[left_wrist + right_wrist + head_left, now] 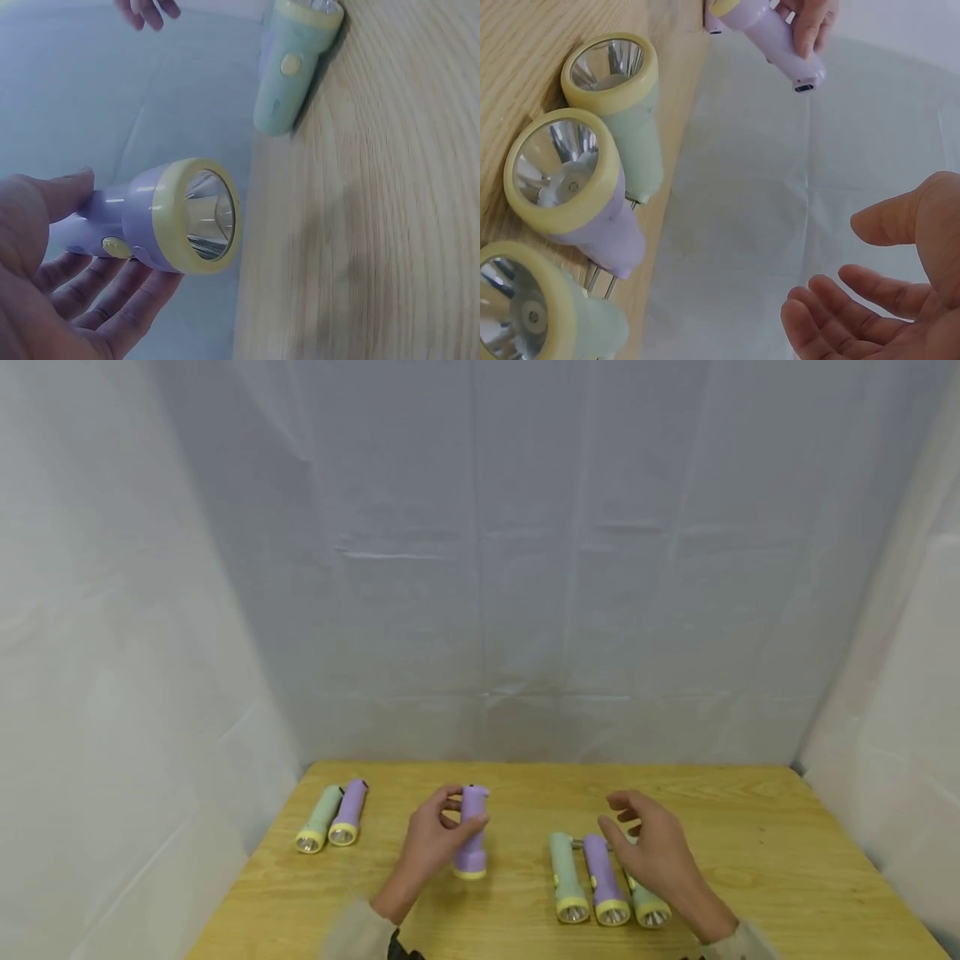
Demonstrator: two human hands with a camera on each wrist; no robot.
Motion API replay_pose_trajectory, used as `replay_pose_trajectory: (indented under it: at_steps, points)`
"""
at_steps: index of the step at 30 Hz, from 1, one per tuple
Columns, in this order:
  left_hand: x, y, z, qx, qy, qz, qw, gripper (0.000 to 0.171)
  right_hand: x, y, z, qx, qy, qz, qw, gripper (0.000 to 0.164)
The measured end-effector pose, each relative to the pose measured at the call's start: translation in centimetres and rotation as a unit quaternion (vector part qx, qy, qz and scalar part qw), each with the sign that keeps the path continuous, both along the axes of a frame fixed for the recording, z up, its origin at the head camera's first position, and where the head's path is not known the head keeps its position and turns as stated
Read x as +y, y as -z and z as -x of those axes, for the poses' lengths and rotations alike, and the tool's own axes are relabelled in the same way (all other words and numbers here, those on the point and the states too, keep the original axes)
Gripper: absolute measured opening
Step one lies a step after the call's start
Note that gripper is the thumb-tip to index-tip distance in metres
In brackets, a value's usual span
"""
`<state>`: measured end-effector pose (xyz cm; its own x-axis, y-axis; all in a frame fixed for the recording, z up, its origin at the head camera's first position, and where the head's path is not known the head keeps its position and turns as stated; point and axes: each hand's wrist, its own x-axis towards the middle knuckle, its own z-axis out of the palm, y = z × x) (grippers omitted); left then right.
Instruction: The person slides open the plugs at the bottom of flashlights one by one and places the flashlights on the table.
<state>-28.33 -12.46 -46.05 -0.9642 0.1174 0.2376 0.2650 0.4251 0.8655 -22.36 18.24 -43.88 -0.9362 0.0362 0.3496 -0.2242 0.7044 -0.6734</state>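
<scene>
Head view: a purple flashlight (472, 833) is held above the wood-grain tabletop (780, 860) by the left hand (437, 828); a transfer step is suggested, controlled lowering being called for next. Pale sheeting (525, 568) is hung around. Left wrist view: the barrel (112, 214) is clasped between thumb (67, 193) and fingers (142, 309). Right wrist view: the right hand (930, 322) is spread, nothing held, near three flashlights (577, 180).

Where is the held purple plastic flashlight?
In the head view, the left hand holds the purple flashlight above the wooden table, between two flashlights at left and three flashlights at right.
</scene>
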Motion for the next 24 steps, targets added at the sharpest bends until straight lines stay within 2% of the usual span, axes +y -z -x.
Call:
replay_pose_trajectory:
  at_steps: [8, 20, 24]
  points:
    - [1.2, -0.2, -0.9, -0.009, 0.015, -0.009, 0.9998, 0.053, -1.3, -0.5, 0.7, 0.000, -0.041, 0.020, 0.999, 0.031]
    - [2.6, 0.4, -1.9, -0.010, 0.043, -0.042, 0.9981, 0.050, -2.5, -0.3, 2.1, -0.008, -0.111, 0.049, 0.993, 0.030]
    - [2.9, 0.3, -2.2, -0.011, 0.055, -0.050, 0.9972, 0.049, -2.8, -0.3, 2.4, 0.004, -0.127, 0.053, 0.990, 0.029]
